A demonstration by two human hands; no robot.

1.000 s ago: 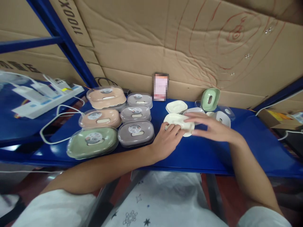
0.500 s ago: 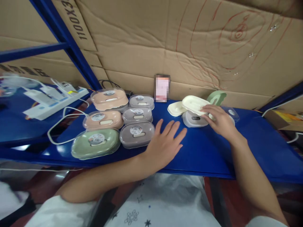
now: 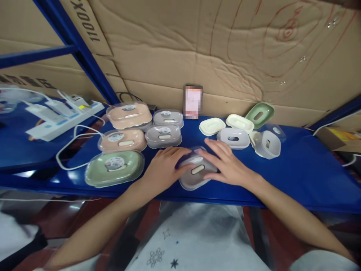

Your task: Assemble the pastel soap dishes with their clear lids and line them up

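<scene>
A grey soap box with a clear lid (image 3: 195, 174) lies near the front edge of the blue shelf (image 3: 296, 177). My left hand (image 3: 163, 167) grips its left side and my right hand (image 3: 225, 165) grips its right side. The label on top is hidden by my fingers. Behind my hands lie loose parts: two cream trays (image 3: 212, 125) (image 3: 239, 122), a grey tray (image 3: 233, 137), a green tray (image 3: 260, 114) leaning on the cardboard, and another grey piece (image 3: 267, 143).
To the left stand closed boxes: two peach (image 3: 128, 115) (image 3: 122, 140), a green one (image 3: 114, 168), and two grey (image 3: 167, 118) (image 3: 163, 136). A phone (image 3: 193, 101) leans on the cardboard wall. A power strip (image 3: 60, 116) with a white cable lies at far left.
My right hand set the cream tray down at the back. Both hands then came to the front grey box, which has moved right and toward the shelf's front edge.
</scene>
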